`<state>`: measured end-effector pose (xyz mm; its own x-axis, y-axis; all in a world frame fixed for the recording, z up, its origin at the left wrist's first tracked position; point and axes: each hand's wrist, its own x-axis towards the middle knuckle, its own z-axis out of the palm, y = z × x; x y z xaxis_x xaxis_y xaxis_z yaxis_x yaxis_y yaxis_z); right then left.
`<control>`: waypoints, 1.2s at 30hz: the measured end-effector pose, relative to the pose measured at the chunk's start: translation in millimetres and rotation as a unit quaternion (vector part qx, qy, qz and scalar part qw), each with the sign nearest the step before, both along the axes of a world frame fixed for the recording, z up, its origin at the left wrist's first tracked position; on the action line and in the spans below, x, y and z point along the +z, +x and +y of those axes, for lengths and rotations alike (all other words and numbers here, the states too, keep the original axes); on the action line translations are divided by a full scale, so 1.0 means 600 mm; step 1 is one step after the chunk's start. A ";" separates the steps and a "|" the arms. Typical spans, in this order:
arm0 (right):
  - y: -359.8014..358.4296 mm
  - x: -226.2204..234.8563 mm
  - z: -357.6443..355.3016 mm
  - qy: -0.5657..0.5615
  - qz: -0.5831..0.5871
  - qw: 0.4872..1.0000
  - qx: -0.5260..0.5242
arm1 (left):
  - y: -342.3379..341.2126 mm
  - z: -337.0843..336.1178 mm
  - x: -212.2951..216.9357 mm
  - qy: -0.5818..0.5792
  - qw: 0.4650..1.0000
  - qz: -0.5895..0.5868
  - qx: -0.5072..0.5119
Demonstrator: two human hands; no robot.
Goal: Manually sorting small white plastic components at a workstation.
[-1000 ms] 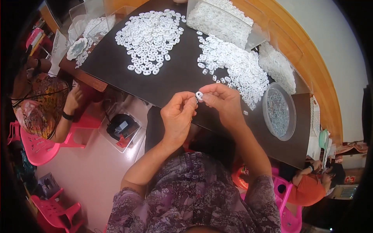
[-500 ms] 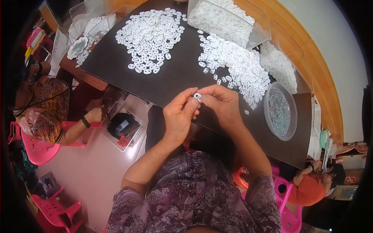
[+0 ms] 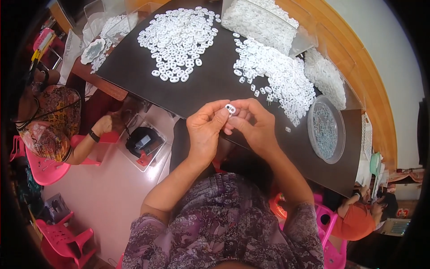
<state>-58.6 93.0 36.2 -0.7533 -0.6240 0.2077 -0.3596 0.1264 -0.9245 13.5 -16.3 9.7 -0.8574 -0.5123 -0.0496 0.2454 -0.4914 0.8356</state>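
Two-holed white piece [image 3: 230,108] is up between the hands, above the near edge of the dark table [image 3: 212,85], holes facing the viewer. Left hand [image 3: 205,127]: thumb and forefinger clamped on the piece's left side. Right hand [image 3: 255,123]: thumb and fingertips gathered at its lower right; whether they pinch it or something behind it, I can't tell at this size.

Handling, by judgement: looks like moulded plastic, so light, stiff, hardly fragile; smooth faces could slip. Best hold is a pinch on the rounded outer rim, leaving both holes uncovered.

Edges and room: table's front edge runs just beneath the hands, so a dropped piece might miss the top. A strip of dark surface shows between the left heap [image 3: 179,42] of white ovals and the right heap [image 3: 277,71] of smaller white parts. Round clear tub [image 3: 342,134] of small metallic-looking bits stands farther right, its rim raised, limiting sideways elbow swing.
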 end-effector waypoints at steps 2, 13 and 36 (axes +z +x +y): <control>0.000 -0.008 0.000 0.003 0.043 0.999 -0.008 | 0.001 0.001 0.002 0.006 1.000 -0.005 0.003; 0.001 -0.010 -0.009 -0.011 0.346 0.937 -0.040 | 0.003 0.007 0.015 0.029 0.999 0.006 0.026; 0.030 -0.013 -0.011 -0.099 0.365 0.923 -0.076 | 0.023 0.006 0.019 0.034 0.995 0.091 0.002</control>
<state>-40.8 86.4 28.6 -0.4430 -0.4178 0.7932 -0.8877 0.0807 -0.4533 27.5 -13.0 21.4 -0.8529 -0.5171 0.0714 0.3920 -0.5441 0.7418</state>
